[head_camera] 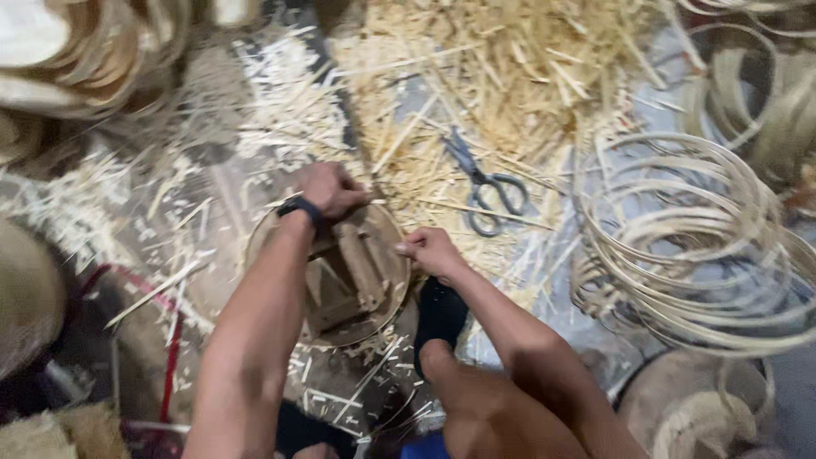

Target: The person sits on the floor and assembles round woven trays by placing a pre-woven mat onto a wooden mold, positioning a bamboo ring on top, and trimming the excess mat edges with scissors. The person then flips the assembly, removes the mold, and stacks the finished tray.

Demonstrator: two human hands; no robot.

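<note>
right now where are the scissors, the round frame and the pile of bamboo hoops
scissors (486,183), head view, on the pivot where the blades cross
round frame (384,299), head view, on its right rim below the right hand
pile of bamboo hoops (680,246), head view, on the stacked rings

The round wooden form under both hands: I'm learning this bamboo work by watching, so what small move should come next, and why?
Probably draw the thin strip snug along the rim of the round wooden form. The left hand pinches at the far edge, the right hand pinches at the near-right edge, and the scissors lie untouched among the bamboo splinters, so cutting seems not yet due.
</note>
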